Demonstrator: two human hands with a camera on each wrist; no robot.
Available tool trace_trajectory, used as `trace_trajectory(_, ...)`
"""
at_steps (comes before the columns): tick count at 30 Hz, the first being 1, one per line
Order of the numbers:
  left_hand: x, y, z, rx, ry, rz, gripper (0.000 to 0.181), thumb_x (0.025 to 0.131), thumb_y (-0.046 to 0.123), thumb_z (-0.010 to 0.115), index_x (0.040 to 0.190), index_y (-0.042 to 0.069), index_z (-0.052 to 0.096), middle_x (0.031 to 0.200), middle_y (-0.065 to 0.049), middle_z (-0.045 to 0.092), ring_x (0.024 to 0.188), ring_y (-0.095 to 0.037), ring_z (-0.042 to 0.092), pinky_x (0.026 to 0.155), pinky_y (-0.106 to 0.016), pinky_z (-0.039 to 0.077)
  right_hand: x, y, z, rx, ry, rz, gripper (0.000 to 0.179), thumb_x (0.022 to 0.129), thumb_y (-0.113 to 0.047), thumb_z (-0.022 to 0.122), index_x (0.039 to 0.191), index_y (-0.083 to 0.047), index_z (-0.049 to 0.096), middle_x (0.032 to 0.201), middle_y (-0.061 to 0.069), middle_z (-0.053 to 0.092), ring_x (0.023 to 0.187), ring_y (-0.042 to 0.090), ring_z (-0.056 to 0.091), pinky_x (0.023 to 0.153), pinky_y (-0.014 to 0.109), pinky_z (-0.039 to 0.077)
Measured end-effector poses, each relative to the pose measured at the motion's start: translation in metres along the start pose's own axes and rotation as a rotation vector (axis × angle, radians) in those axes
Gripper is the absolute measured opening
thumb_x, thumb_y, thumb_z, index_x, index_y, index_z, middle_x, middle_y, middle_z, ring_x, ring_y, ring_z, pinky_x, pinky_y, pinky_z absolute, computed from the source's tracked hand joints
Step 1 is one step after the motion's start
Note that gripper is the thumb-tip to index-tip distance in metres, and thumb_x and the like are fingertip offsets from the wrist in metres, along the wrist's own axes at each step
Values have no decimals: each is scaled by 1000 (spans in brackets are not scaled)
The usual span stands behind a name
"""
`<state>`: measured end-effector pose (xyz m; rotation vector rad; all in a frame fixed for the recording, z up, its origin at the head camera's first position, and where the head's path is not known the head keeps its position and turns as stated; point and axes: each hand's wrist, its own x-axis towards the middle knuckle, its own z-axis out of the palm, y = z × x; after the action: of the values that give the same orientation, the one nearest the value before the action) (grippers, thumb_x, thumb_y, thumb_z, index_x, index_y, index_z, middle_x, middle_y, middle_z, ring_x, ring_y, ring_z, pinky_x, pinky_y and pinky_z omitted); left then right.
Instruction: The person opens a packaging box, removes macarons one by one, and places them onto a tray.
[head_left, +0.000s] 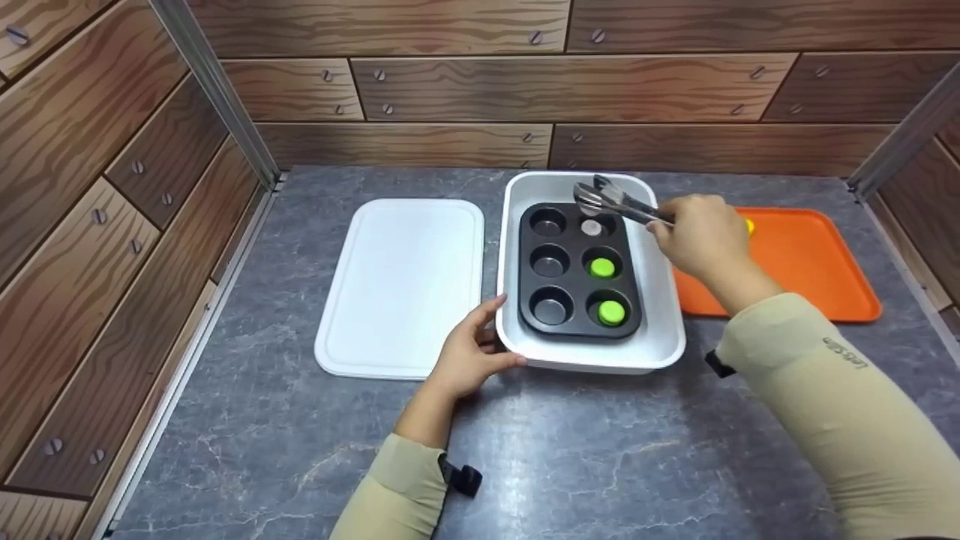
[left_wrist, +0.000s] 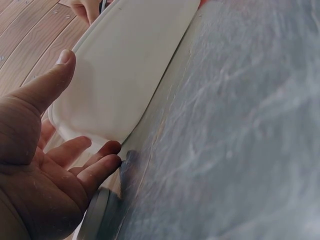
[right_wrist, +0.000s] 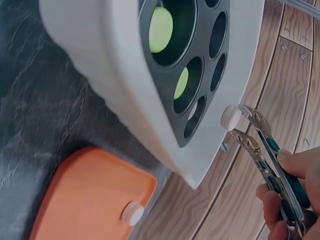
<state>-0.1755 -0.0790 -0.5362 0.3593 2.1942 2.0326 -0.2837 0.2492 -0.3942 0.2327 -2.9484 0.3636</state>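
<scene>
My right hand [head_left: 705, 232] holds metal tongs [head_left: 626, 206] above the far end of a white rectangular tub [head_left: 664, 330]. In the right wrist view, the tips of the tongs pinch a pale round disc [right_wrist: 231, 117]. Inside the tub lies a dark muffin tin [head_left: 576, 281]. Its right-hand cups hold a bright green disc [head_left: 611, 313], a second green disc [head_left: 602, 268] and, farthest back, a pale disc [head_left: 592, 227]. Around the tub's near left corner my left hand [head_left: 469, 356] is spread, thumb at the front and fingers along the side.
A white lid-like panel [head_left: 405, 289] lies flat left of the tub. To the right sits an orange tray [head_left: 810, 262], bearing a yellow piece [head_left: 750, 226] partly hidden behind my right hand. Wood-patterned walls [head_left: 450, 90] enclose the grey marbled tabletop [head_left: 570, 465].
</scene>
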Motion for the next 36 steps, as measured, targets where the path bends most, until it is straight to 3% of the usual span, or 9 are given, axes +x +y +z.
trace_trajectory(5, -1, 0, -2, 8, 5, -6, 97, 81, -2, 91, 163, 6, 41, 161, -25, 44, 127, -41, 64, 101, -45, 59, -1, 10, -11, -5, 20, 12, 30, 101, -26, 66, 117, -4, 79, 104, 27, 74, 87, 52, 66, 63, 63, 51)
trace_trajectory(12, -2, -3, -4, -24, 11, -8, 97, 80, -6, 90, 163, 5, 40, 160, -26, 45, 129, -42, 63, 98, -43, 60, -2, 27, -29, -14, -16, 51, 39, 105, -29, 60, 127, 0, 74, 116, 32, 71, 93, 56, 65, 71, 67, 50)
trace_trajectory(17, -2, -4, -4, -33, 12, -6, 97, 79, -7, 90, 162, 4, 40, 160, -26, 44, 126, -43, 64, 97, -41, 61, -4, 44, -42, -25, 4, 93, 43, 106, -32, 57, 131, 0, 72, 120, 35, 68, 99, 62, 62, 72, 71, 49)
trace_trajectory(24, -1, -3, -2, -28, 10, 2, 97, 79, -7, 90, 162, 3, 41, 160, -27, 44, 127, -43, 64, 99, -42, 60, -10, 70, -58, -57, -9, 182, 49, 108, -35, 53, 137, 3, 67, 128, 37, 64, 108, 61, 57, 77, 70, 48)
trace_trajectory(31, -1, -1, -2, -26, 10, -1, 97, 78, -8, 90, 162, 4, 41, 159, -26, 46, 127, -42, 64, 98, -44, 60, -19, 100, -72, -103, 15, 279, 48, 108, -31, 52, 135, 5, 67, 118, 36, 67, 97, 57, 61, 72, 66, 48)
trace_trajectory(36, -1, 0, -1, -32, -5, 8, 97, 79, -9, 89, 162, 1, 40, 160, -27, 45, 127, -43, 64, 97, -44, 61, -29, 117, -74, -120, 27, 356, 45, 109, -28, 50, 134, 6, 66, 122, 35, 66, 103, 57, 61, 81, 70, 50)
